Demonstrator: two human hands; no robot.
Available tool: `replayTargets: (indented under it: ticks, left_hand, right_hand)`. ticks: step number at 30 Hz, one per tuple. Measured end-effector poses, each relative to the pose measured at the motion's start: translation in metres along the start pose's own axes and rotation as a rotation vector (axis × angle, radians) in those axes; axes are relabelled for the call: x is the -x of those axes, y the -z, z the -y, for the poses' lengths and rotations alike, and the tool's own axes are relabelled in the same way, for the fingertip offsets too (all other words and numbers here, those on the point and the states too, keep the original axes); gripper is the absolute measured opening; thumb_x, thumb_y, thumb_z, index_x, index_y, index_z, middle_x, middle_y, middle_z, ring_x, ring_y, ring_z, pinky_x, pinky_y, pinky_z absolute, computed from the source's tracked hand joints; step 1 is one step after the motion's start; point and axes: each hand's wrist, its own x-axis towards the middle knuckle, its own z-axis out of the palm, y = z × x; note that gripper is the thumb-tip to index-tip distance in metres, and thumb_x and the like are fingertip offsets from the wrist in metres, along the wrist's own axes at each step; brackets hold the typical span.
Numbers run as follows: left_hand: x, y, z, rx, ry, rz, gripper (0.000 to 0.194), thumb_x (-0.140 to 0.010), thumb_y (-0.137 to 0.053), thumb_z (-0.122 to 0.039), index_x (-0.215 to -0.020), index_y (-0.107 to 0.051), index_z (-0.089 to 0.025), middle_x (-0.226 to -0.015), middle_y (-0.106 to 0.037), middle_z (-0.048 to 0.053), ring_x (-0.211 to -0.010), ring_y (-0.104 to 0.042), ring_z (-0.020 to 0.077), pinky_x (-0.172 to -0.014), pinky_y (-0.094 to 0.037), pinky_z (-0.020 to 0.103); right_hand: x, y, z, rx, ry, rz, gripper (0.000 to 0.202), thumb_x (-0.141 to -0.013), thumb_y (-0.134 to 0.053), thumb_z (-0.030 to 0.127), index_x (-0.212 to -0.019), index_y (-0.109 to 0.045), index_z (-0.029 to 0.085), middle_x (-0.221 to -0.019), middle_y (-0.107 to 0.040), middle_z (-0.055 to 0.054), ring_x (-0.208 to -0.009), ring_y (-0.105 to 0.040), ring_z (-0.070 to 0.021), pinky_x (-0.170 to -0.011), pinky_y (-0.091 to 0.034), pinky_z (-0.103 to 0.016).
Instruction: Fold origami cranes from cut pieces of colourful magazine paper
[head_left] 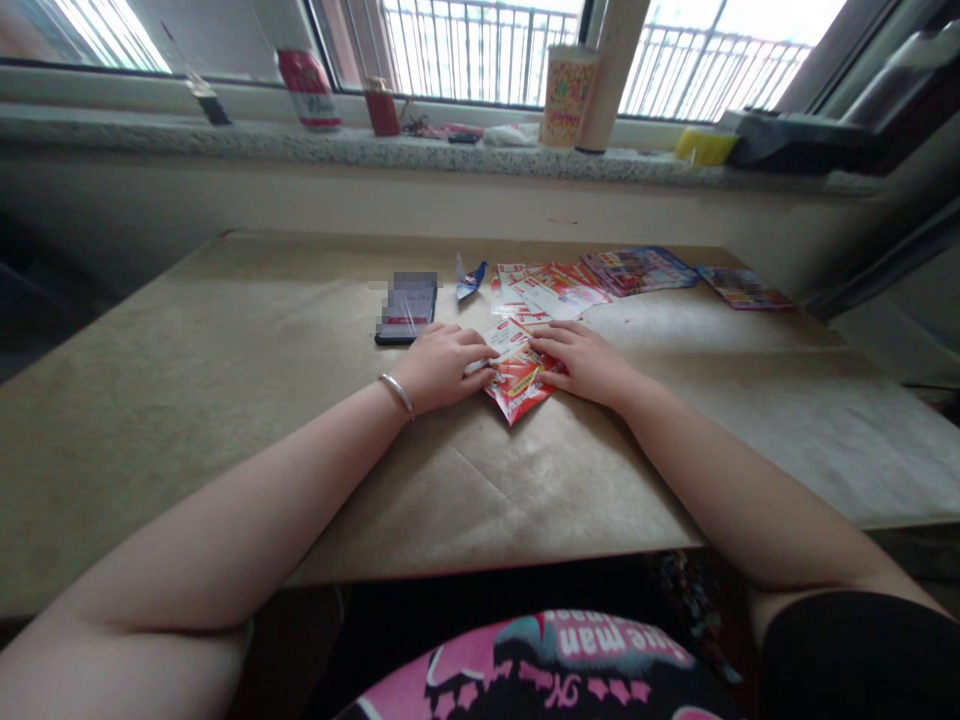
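Observation:
A red and white printed paper (517, 385), folded to a pointed, kite-like shape, lies on the table between my hands with one corner towards me. My left hand (450, 365) holds its left edge, thumb and fingers together on it. From the other side my right hand (581, 362) grips the right edge, fingertips on the upper face. Just beyond the left hand lies a phone (410, 305), its screen partly blurred. Past the paper stands a small blue and white folded paper figure (470, 277) with pointed ends.
Red and white printed sheets (555, 288) lie overlapping beyond my hands. Farther right are a stack of colourful leaflets (637, 270) and another leaflet (746, 287). On the windowsill (450, 155) stand a red can (309, 90) and a patterned cup (568, 97). The table (187, 400) ends near my body.

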Motion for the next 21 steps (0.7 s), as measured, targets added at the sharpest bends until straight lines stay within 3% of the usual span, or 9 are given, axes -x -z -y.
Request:
replayTargets:
  ticks: [6, 13, 16, 21]
  left_hand:
    - [0.001, 0.003, -0.007, -0.064, -0.057, 0.125, 0.054, -0.09, -0.046, -0.06, -0.128, -0.06, -0.023, -0.129, -0.06, 0.007, -0.114, -0.053, 0.0266, -0.099, -0.037, 0.038]
    - [0.004, 0.004, -0.026, -0.143, 0.033, 0.171, 0.081, -0.082, -0.044, -0.076, -0.136, -0.051, -0.016, -0.133, -0.056, 0.014, -0.115, -0.051, 0.0314, -0.098, -0.037, 0.039]
    - [0.003, 0.007, -0.032, -0.169, 0.055, 0.197, 0.079, -0.082, -0.045, -0.076, -0.133, -0.052, -0.016, -0.13, -0.057, 0.014, -0.114, -0.051, 0.0311, -0.096, -0.039, 0.038]
    - [0.004, 0.015, -0.035, -0.158, 0.122, 0.26, 0.058, -0.086, -0.054, -0.062, -0.114, -0.062, -0.011, -0.117, -0.061, 0.016, -0.108, -0.056, 0.0296, -0.089, -0.044, 0.036]
  right_hand:
    - [0.0, 0.005, 0.008, -0.06, 0.017, -0.008, 0.034, -0.088, -0.06, 0.04, -0.116, -0.068, 0.024, -0.119, -0.068, -0.007, -0.111, -0.058, -0.0265, -0.1, -0.044, -0.045]
    - [0.0, 0.01, 0.028, 0.002, -0.043, 0.047, 0.06, -0.072, -0.068, 0.064, -0.113, -0.068, 0.021, -0.121, -0.064, -0.012, -0.111, -0.057, -0.0324, -0.095, -0.048, -0.047]
    - [0.002, 0.009, 0.031, 0.015, -0.051, 0.051, 0.063, -0.071, -0.067, 0.067, -0.113, -0.066, 0.02, -0.121, -0.063, -0.014, -0.112, -0.057, -0.0333, -0.095, -0.048, -0.048]
    - [0.004, 0.005, 0.021, -0.073, -0.083, 0.028, 0.049, -0.072, -0.072, 0.056, -0.104, -0.066, 0.019, -0.116, -0.066, -0.012, -0.108, -0.06, -0.0298, -0.095, -0.049, -0.045]
